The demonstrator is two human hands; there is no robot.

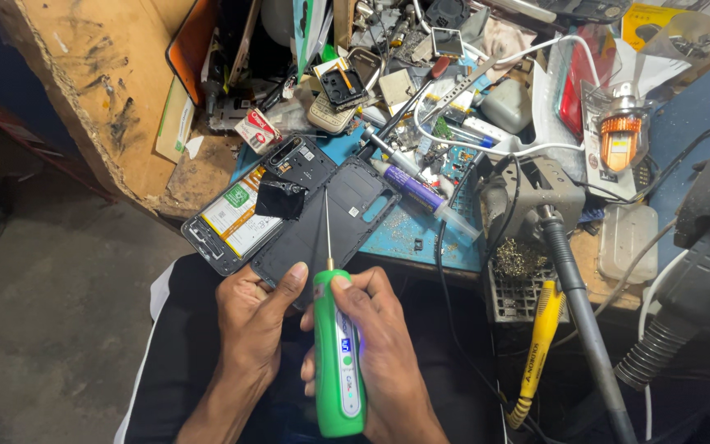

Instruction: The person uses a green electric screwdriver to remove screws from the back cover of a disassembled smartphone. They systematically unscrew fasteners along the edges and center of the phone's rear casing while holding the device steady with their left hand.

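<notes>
Right hand [375, 333] fingers curled tight around green plastic electric screwdriver [338, 362], lower centre of frame, thumb near its top. Thin metal bit [327, 226] points up over dark plastic phone back cover [330, 226]. Left hand [252, 321] half closed, fingertips touching cover's lower edge, index against screwdriver collar. Just left: opened phone with white battery [236, 215], black tape scrap [279, 199] on it. Blue work mat [421, 230] under both. Grey soldering stand [536, 197] at right; yellow-handled tool [540, 337] below.
</notes>
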